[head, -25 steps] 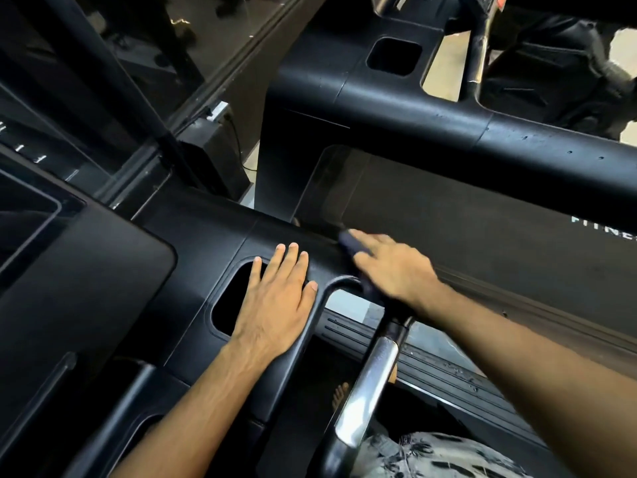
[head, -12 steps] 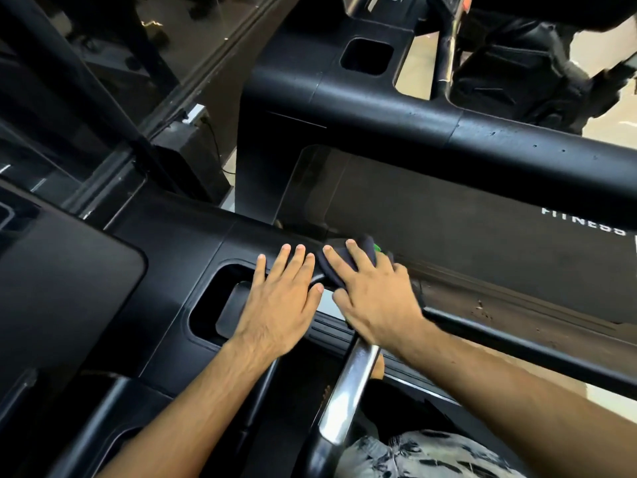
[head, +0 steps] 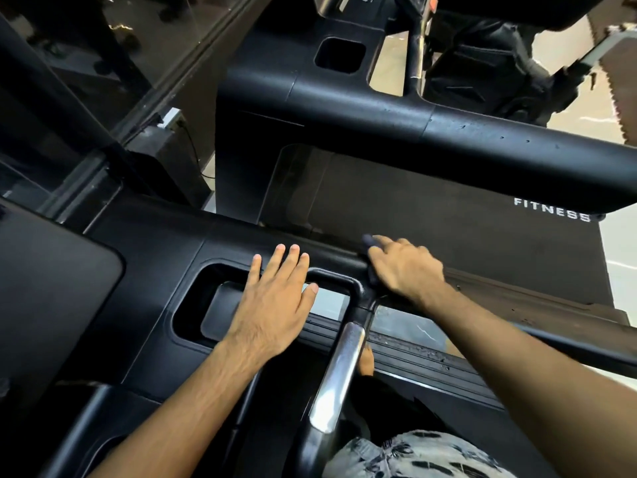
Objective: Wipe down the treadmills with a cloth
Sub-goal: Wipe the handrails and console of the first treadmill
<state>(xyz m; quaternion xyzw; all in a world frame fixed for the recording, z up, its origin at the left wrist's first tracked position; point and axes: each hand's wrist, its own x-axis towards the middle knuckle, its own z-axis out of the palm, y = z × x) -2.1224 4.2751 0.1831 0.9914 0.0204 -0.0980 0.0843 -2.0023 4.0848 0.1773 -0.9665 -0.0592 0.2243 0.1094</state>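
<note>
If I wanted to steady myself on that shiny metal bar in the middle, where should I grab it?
Wrap your fingers around the chrome handgrip mid-length, coming from above on its left. It is a smooth round tube sloping up toward the black frame, with open space on both sides. The right hand already crowds its top junction.

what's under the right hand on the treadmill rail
A dark cloth peeks out past the fingertips of the right hand; the rest, and the rail beneath, is covered.

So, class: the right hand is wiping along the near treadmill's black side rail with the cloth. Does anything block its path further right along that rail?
Nothing visible does. The right hand presses the dark cloth on the side rail, which runs bare to the right edge. The left hand rests flat behind it, and the chrome handlebar joins on the near side.
</note>
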